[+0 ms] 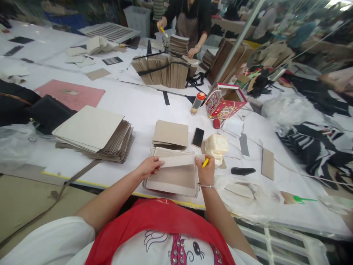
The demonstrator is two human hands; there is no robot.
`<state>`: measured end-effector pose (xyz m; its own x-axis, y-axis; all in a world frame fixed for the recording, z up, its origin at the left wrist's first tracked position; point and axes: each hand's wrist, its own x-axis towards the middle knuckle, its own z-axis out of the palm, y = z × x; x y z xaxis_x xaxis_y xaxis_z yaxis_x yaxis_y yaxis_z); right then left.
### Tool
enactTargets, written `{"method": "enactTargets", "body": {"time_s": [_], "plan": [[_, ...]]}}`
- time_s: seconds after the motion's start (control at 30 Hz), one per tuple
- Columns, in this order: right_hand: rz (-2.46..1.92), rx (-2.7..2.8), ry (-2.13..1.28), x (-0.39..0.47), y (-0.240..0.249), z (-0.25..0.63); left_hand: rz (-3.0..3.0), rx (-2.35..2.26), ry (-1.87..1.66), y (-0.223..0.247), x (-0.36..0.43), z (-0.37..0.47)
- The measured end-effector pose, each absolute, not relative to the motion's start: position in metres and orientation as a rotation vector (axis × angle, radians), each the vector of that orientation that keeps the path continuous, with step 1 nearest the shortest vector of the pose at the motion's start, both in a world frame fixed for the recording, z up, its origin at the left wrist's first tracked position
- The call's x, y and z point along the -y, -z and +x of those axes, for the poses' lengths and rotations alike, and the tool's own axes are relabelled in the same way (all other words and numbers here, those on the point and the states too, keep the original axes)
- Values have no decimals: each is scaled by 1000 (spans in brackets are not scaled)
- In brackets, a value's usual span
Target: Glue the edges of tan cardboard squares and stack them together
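Note:
Between my two hands stretches a pale beige strip (178, 161). My left hand (150, 167) pinches its left end, and my right hand (206, 170) grips the right end. A thin yellow-handled tool (205, 162) is also in my right fingers; its tip is hidden. Beneath the strip lies a flat beige rectangular panel (173, 186) on a small stack at the table edge. Just behind it sits a stack of smaller beige panels (171, 134). A taller pile of beige panels (91, 127) stands to the left of my left hand.
Right of my hands are a phone (198, 137), a cream tub (216, 147), a black tool (243, 170) and a plastic-covered container (245, 191). A red-capped bottle (198, 103) and red gift bag (226, 103) stand farther back. Across the table a person (190, 25) works beside bundled panels (165, 73).

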<state>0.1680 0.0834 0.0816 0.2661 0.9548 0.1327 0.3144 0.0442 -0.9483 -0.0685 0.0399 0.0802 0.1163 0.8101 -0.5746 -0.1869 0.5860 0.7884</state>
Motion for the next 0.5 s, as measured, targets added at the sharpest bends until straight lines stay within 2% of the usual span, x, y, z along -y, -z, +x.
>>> {"method": "enactTargets", "body": {"time_s": [0.13, 0.3, 0.5], "plan": [[-1626, 1651, -407, -89, -64, 161, 776, -1467, -852, -73, -66, -86], [-1769, 1870, -318, -96, -44, 155, 1298, -1833, -767, -59, -89, -96], [-1877, 1871, -310, -106, -37, 155, 1381, -1940, -618, -49, -97, -98]]}}
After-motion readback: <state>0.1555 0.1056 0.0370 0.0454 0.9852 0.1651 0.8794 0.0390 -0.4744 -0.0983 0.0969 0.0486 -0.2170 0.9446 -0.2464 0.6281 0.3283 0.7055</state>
